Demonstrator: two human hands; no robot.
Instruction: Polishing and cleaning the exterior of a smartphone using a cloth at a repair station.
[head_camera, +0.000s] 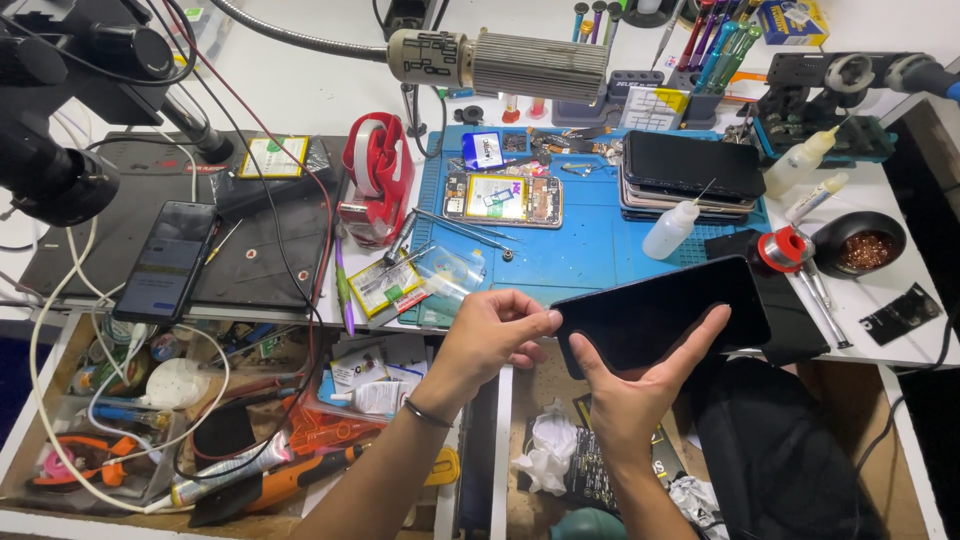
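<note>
My right hand holds a black phone screen panel from below, thumb up along its left part, fingers reaching across its lower edge. My left hand pinches the panel's left end between thumb and forefinger. The panel is held level above the gap between the desk's front edge and an open drawer. Just beyond it lies the blue work mat with an opened phone showing its yellow battery.
A stack of dark phones, squeeze bottles, tweezers, a red tape dispenser and a solder reel crowd the desk. A lit phone lies at left. Open drawers hold tools and cables. A microscope arm hangs overhead.
</note>
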